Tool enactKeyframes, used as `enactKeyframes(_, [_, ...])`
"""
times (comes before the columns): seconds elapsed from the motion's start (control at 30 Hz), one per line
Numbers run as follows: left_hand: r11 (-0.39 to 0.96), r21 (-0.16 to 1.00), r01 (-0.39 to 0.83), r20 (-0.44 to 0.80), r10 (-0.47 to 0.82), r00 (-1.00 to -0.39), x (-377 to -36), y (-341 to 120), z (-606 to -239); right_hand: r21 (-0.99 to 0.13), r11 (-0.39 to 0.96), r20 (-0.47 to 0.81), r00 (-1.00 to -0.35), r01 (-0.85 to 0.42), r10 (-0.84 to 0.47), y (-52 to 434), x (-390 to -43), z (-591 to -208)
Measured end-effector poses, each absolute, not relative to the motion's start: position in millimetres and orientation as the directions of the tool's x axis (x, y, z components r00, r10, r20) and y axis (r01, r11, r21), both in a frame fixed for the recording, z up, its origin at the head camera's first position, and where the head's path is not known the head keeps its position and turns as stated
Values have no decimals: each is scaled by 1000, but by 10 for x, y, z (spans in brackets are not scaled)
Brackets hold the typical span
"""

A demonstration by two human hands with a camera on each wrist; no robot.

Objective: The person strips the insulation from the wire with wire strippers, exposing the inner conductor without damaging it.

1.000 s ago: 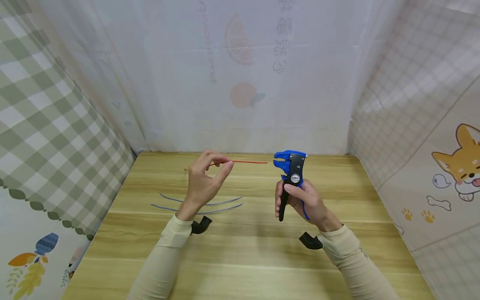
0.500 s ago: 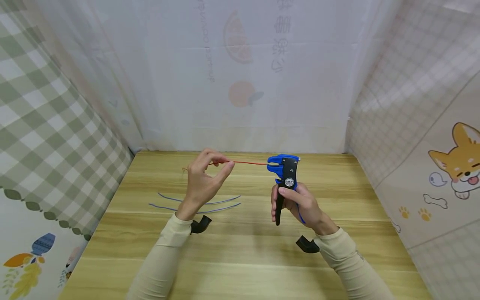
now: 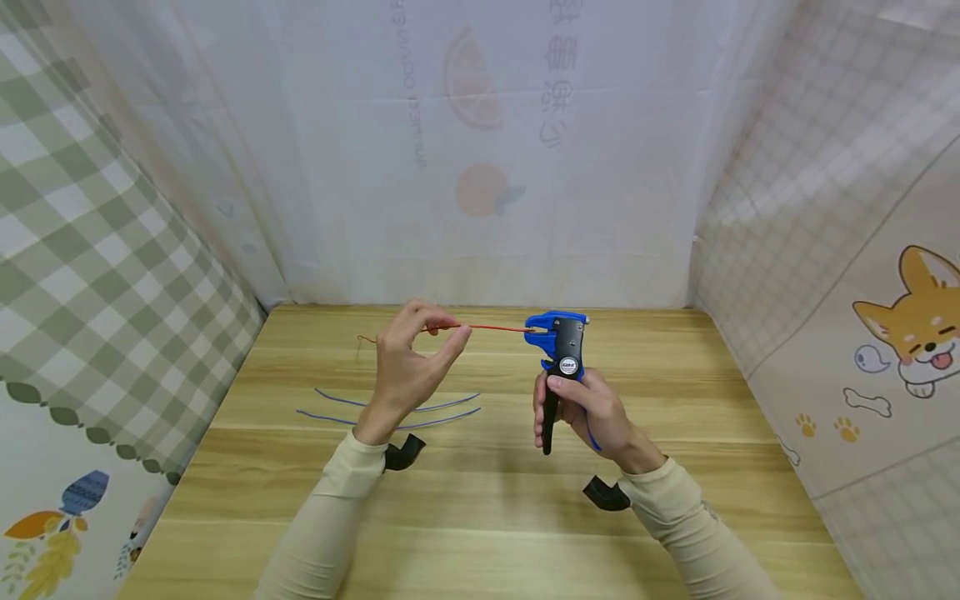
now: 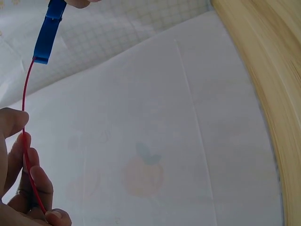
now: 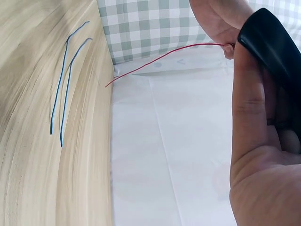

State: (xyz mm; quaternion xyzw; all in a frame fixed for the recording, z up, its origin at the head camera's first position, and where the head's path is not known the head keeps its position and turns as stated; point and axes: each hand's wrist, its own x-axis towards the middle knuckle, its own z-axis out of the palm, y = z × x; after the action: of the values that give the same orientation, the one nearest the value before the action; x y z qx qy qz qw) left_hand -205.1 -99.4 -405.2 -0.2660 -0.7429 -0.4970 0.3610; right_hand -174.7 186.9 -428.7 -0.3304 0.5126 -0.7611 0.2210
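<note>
Between thumb and fingers my left hand [image 3: 408, 362] pinches a red wire [image 3: 495, 328] above the table. The wire runs right to the blue jaws of a wire stripper [image 3: 558, 342], its end at their mouth; how deep it sits cannot be told. My right hand [image 3: 588, 404] grips the stripper's handles, thumb on the black one, holding the tool upright. In the left wrist view the red wire [image 4: 25, 89] meets the blue tool head [image 4: 46, 35]. The wire's other end [image 5: 141, 68] trails free past my left hand in the right wrist view.
Two blue wires [image 3: 438, 421] lie side by side on the wooden table [image 3: 480, 533], partly behind my left wrist in the head view. Black mounts [image 3: 405, 452] are at both wrists. A white cloth [image 3: 375, 208] hangs behind the table, with patterned cloths at both sides.
My right hand has moved left and slightly down with the wire stripper, bringing its jaws to the red wire's end. My left hand has stayed nearly still.
</note>
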Motion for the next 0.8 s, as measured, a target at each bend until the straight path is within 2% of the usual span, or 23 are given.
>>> enactKeyframes(0.8, [376,534,757,806,42,-590,-2046,-929,-4029,-939,-338,282,-699,-61,-657,1802,-1741,-4286])
